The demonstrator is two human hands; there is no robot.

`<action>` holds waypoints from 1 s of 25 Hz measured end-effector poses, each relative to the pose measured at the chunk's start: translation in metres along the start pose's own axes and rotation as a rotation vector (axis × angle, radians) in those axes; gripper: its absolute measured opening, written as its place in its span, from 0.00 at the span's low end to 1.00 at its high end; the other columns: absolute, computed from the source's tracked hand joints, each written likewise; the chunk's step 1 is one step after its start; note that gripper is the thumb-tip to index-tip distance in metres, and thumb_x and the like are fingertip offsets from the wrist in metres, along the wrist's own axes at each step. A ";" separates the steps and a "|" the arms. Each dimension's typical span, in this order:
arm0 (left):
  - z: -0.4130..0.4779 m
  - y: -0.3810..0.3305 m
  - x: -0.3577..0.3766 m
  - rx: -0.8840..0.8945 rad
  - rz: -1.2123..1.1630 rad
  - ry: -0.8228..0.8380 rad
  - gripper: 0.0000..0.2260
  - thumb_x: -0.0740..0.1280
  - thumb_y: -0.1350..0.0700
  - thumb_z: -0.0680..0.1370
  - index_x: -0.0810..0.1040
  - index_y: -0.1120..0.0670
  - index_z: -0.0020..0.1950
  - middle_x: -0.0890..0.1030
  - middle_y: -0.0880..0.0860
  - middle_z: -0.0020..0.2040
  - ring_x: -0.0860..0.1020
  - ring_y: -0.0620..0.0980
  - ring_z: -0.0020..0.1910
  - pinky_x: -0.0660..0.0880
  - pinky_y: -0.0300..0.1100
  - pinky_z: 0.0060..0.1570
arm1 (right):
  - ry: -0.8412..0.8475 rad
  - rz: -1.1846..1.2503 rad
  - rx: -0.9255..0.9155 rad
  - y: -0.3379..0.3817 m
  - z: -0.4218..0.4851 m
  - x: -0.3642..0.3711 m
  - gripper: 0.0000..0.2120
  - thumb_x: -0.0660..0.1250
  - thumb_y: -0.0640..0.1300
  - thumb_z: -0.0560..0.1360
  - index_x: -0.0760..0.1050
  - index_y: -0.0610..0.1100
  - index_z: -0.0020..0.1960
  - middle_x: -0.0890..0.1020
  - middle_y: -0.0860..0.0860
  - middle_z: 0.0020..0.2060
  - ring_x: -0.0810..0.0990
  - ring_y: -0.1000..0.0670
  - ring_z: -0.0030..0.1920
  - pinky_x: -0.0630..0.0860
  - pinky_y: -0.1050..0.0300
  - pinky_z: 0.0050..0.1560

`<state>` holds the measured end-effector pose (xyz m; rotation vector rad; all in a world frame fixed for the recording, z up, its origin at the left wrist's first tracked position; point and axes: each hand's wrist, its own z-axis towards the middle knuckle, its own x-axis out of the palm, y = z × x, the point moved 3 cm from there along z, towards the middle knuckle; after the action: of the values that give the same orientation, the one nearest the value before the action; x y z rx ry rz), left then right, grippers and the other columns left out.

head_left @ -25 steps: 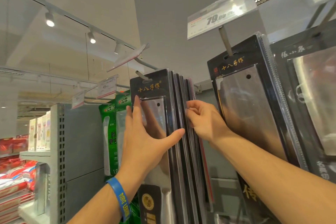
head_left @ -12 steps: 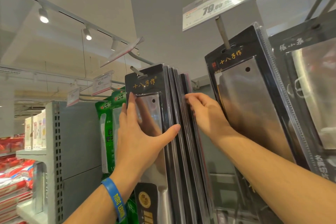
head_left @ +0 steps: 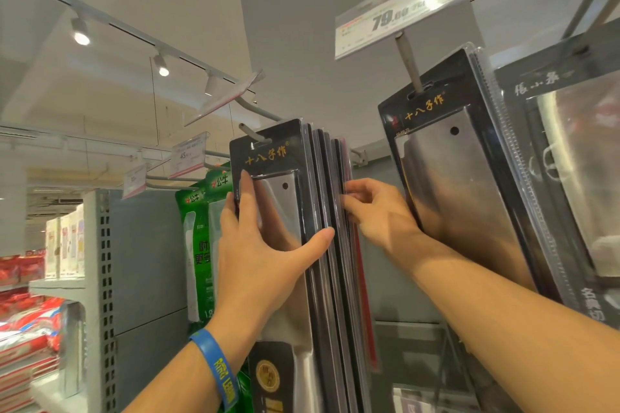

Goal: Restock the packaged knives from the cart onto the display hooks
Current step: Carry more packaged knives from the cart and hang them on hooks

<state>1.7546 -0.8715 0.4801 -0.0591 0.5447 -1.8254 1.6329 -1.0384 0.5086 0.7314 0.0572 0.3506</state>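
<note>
Several black packaged cleavers [head_left: 312, 178] hang in a tight stack on a metal display hook [head_left: 251, 133] at the centre. My left hand [head_left: 265, 255], a blue band on its wrist, lies flat on the front pack, thumb hooked around the pack's right edge. My right hand [head_left: 379, 211] pinches the right edges of the rear packs in the stack. The cart is out of view.
A second hook to the right carries another black cleaver pack [head_left: 459, 178] under a price tag [head_left: 399, 13]. More knife packs [head_left: 577, 161] hang at far right, green packs [head_left: 201, 228] to the left. A grey perforated shelf upright [head_left: 104, 278] stands at left.
The view has shifted slightly. My right hand has slid a little down the rear packs' edges while the left hand stays pressed on the front pack.
</note>
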 end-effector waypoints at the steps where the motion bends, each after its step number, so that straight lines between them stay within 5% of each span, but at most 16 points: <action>1: 0.000 0.000 -0.001 0.003 0.010 -0.003 0.58 0.72 0.24 0.57 0.39 0.32 0.76 0.58 0.45 0.76 0.65 0.53 0.72 0.70 0.54 0.68 | 0.012 -0.020 -0.015 0.000 0.000 0.001 0.08 0.70 0.38 0.79 0.77 0.50 0.53 0.83 0.56 0.39 0.81 0.62 0.36 0.74 0.71 0.37; 9: -0.001 0.000 -0.007 0.008 0.042 0.003 0.58 0.72 0.25 0.57 0.37 0.30 0.75 0.53 0.42 0.78 0.62 0.53 0.75 0.68 0.57 0.70 | 0.089 0.053 -0.064 0.006 -0.009 0.004 0.11 0.66 0.37 0.81 0.78 0.53 0.48 0.86 0.57 0.38 0.84 0.60 0.40 0.77 0.67 0.40; 12: -0.002 0.000 -0.006 0.008 0.023 0.008 0.58 0.72 0.24 0.57 0.38 0.30 0.75 0.53 0.42 0.79 0.60 0.51 0.76 0.67 0.57 0.71 | -0.022 0.130 -0.010 0.007 -0.008 0.000 0.07 0.63 0.42 0.83 0.77 0.53 0.52 0.85 0.52 0.47 0.83 0.53 0.48 0.80 0.58 0.50; 17: -0.003 -0.001 -0.007 -0.001 0.007 0.009 0.58 0.72 0.23 0.56 0.39 0.29 0.75 0.53 0.43 0.79 0.60 0.50 0.76 0.65 0.57 0.72 | -0.159 0.013 0.059 0.010 -0.003 -0.002 0.04 0.64 0.44 0.83 0.75 0.50 0.57 0.80 0.55 0.47 0.77 0.60 0.43 0.70 0.67 0.38; 25: -0.003 -0.001 -0.011 -0.012 -0.012 0.018 0.58 0.71 0.23 0.55 0.38 0.29 0.75 0.48 0.40 0.80 0.51 0.46 0.79 0.58 0.52 0.75 | -0.135 0.151 0.094 0.017 -0.002 -0.001 0.09 0.68 0.41 0.81 0.75 0.44 0.61 0.83 0.48 0.48 0.83 0.53 0.44 0.79 0.64 0.39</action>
<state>1.7564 -0.8601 0.4804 -0.0543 0.5685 -1.8363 1.6265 -1.0255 0.5181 0.8535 -0.1105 0.4436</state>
